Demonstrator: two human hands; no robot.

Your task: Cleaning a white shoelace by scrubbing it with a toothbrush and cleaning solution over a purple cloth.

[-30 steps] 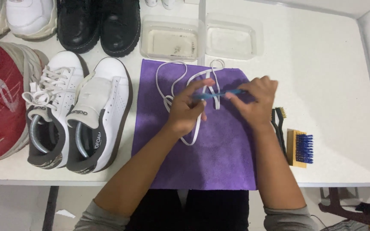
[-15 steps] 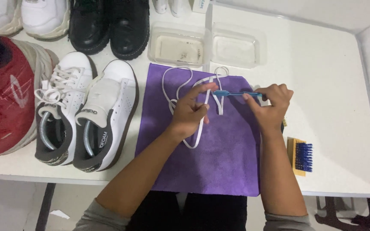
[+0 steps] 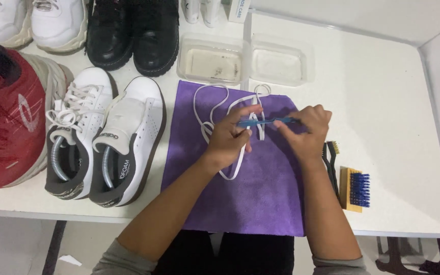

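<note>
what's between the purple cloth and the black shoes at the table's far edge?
Head view: two shallow clear plastic trays side by side, beyond the purple cloth and just right of the black shoes. Both look empty apart from some residue.

hands (image 3: 268, 133): grip blue toothbrush (image 3: 263, 121) | over white shoelace (image 3: 215, 109) | purple cloth (image 3: 260, 198)

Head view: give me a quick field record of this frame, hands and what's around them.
left hand: pinches the white shoelace against the purple cloth
right hand: holds a blue toothbrush laid across the lace
surface: white table
right of cloth: black-handled brush, wooden brush with blue bristles
behind cloth: two clear plastic trays
left of cloth: white sneakers, one unlaced; red shoe; black shoes
</note>
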